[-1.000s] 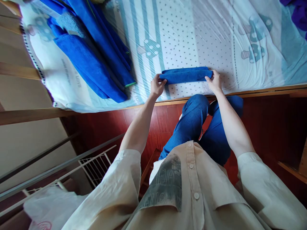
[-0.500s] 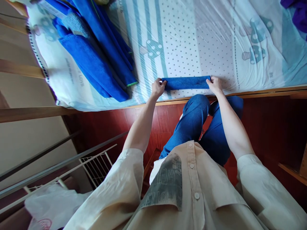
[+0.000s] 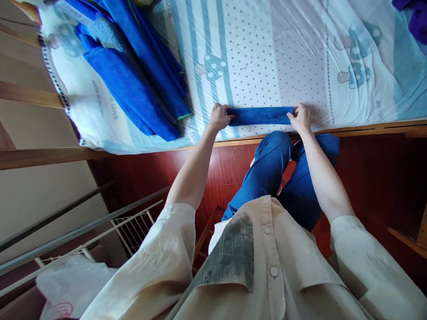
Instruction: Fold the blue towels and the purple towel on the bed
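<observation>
A blue towel (image 3: 260, 116), folded into a long narrow strip, lies flat near the front edge of the patterned bed sheet (image 3: 253, 75). My left hand (image 3: 220, 117) pinches its left end between thumb and fingers. At the opposite end, my right hand (image 3: 301, 118) grips the right corner the same way. The strip looks straight between both hands. Farther left on the bed lies a heap of bright blue cloth (image 3: 123, 89), with a green edge at its near end.
A wooden bed rail (image 3: 240, 141) runs along the near side. My knees in blue trousers (image 3: 273, 155) are close to it. Purple cloth (image 3: 418, 24) lies at the far right. At lower left are a white wire rack (image 3: 133, 226) and a plastic bag (image 3: 71, 282).
My left hand has shifted slightly and its fingers sit a little differently at the towel's end. My right hand and the strip are nearly unmoved.
</observation>
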Demonstrator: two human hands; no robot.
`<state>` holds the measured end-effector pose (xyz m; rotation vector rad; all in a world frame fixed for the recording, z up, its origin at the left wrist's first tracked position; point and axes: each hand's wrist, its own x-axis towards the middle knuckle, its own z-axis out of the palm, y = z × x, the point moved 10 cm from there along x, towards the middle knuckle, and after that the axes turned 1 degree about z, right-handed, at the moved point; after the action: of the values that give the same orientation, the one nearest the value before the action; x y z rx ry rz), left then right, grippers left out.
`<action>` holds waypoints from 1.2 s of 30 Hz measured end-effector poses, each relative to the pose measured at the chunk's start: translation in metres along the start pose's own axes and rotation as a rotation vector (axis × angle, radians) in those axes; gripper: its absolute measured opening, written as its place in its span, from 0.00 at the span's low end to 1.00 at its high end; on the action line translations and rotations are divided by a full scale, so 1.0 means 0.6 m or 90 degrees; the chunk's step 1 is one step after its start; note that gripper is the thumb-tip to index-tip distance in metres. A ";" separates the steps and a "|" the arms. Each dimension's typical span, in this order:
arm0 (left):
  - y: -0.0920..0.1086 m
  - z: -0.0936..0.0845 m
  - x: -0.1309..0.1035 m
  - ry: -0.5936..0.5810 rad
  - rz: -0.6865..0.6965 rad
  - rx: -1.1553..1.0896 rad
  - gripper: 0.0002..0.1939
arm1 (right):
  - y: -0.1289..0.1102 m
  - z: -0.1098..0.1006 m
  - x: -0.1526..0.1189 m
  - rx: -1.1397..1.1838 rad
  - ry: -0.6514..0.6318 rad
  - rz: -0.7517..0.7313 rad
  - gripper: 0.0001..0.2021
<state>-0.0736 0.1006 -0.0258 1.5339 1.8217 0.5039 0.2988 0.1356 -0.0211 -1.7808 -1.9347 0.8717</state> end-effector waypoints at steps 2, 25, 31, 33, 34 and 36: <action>0.002 0.001 0.014 -0.044 0.018 0.016 0.19 | -0.008 -0.006 -0.005 -0.023 0.004 -0.006 0.18; 0.223 -0.113 -0.098 -0.020 0.159 -0.226 0.16 | -0.418 0.046 -0.022 -0.108 -0.306 -0.194 0.43; 0.237 -0.196 -0.128 0.078 0.209 -0.389 0.20 | -0.495 0.026 -0.017 -0.064 -0.236 -0.182 0.14; 0.203 -0.207 -0.135 0.102 0.197 -0.463 0.30 | -0.520 0.014 -0.020 -0.010 -0.195 -0.200 0.13; 0.183 -0.203 -0.138 0.100 0.184 -0.489 0.36 | -0.532 0.012 -0.023 0.019 -0.185 -0.205 0.14; 0.143 -0.181 -0.143 0.075 0.143 -0.511 0.47 | -0.554 0.015 -0.026 0.078 -0.173 -0.209 0.15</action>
<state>-0.0867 0.0518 0.1292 1.1449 1.2660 1.2711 0.0449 0.1151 0.1931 -1.2799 -2.2045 1.1281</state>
